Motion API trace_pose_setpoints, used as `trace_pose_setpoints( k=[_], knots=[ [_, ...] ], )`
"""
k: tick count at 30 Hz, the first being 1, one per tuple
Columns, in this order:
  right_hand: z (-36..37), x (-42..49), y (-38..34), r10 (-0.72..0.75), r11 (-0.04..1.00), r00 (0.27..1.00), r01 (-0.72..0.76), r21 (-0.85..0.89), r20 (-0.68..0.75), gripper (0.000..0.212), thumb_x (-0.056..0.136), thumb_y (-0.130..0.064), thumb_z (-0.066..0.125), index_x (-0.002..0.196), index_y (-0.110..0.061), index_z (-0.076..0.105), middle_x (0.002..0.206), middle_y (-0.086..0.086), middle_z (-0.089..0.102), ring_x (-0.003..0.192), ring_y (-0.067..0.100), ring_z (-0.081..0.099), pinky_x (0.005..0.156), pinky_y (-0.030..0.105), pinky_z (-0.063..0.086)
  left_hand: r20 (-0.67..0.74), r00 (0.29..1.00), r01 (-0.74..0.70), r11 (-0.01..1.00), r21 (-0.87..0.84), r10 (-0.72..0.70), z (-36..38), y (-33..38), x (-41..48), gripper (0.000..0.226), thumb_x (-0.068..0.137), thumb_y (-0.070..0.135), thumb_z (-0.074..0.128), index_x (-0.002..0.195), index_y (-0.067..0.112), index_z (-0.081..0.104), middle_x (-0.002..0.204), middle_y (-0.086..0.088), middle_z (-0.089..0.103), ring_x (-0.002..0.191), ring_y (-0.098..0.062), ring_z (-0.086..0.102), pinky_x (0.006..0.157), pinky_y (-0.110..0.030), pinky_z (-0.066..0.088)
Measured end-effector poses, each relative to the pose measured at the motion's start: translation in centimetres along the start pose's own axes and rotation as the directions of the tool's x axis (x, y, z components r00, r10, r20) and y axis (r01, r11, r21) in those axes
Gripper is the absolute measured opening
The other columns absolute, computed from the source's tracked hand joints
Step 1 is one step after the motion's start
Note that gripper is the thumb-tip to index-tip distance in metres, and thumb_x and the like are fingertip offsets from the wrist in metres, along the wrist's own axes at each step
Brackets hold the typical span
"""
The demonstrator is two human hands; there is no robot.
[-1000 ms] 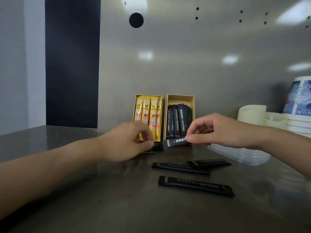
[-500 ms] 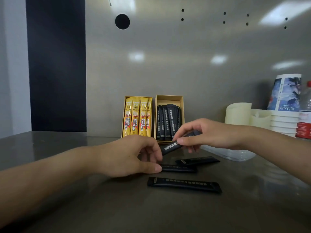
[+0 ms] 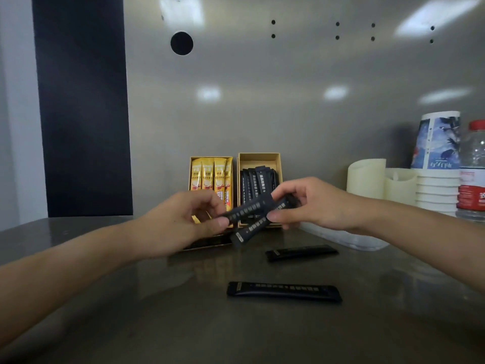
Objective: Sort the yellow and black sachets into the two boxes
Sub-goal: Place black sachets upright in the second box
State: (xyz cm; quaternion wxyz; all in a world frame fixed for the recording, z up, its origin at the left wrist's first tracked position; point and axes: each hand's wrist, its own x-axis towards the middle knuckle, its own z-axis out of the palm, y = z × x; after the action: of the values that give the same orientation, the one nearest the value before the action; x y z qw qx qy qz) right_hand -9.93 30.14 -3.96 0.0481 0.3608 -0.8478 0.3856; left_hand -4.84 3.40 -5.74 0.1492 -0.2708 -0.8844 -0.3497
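Fingers (image 3: 221, 222) of the left hand (image 3: 170, 227) pinch 1 black sachet (image 3: 246, 210); the right hand (image 3: 315, 203) clamps it with a 2nd sachet (image 3: 252, 228), before the right box (image 3: 259, 160). Gathering step, I judge: next, slot both upright there.

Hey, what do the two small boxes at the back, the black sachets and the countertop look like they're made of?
The left box and right box look like tan cardboard: matte, flat folded walls. The nearest black sachet looks like plastic or foil film, satin, with a soft highlight along its edge. The countertop seems brushed metal: dull grey, blurry reflections.
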Motion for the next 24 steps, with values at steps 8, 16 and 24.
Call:
trace_pose_setpoints(
  k=[8,16,24],
  knots=[
    [2.4,0.2,-1.9,-0.125,0.965,0.972,0.166,0.205,-0.197,0.030,0.083,-0.006,0.078,0.110,-0.002,0.065,0.097,0.016,0.077,0.075,0.019,0.075,0.065,0.024,0.060,-0.011,0.994,0.104,0.959,-0.265,-0.110,2.0,0.5,0.2,0.018,0.104,0.023,0.045,0.113,0.009,0.051,0.096,-0.010,0.080,0.083,-0.024,0.077,0.075,-0.035,0.050],
    [3.5,-0.1,-2.5,-0.113,0.966,0.968,0.159,0.202,-0.224,0.034,0.082,-0.012,0.080,0.113,-0.006,0.066,0.093,0.012,0.078,0.079,0.021,0.077,0.074,0.031,0.062,0.036,0.996,0.084,0.939,-0.333,-0.077,2.0,1.3,0.1,0.023,0.098,0.019,0.054,0.117,0.012,0.065,0.095,-0.014,0.080,0.081,-0.024,0.076,0.061,-0.018,0.055],
    [-2.3,-0.7,-0.8,0.129,0.923,0.958,-0.021,-0.385,0.257,0.024,0.085,-0.037,0.078,0.102,-0.020,0.072,0.095,-0.005,0.076,0.085,0.005,0.068,0.074,0.017,0.049,-0.208,0.955,0.120,0.918,-0.378,-0.210,0.9,1.0,0.2,0.022,0.100,0.014,0.054,0.120,0.009,0.063,0.092,-0.013,0.080,0.069,-0.008,0.076,0.052,-0.012,0.053]
  ],
)
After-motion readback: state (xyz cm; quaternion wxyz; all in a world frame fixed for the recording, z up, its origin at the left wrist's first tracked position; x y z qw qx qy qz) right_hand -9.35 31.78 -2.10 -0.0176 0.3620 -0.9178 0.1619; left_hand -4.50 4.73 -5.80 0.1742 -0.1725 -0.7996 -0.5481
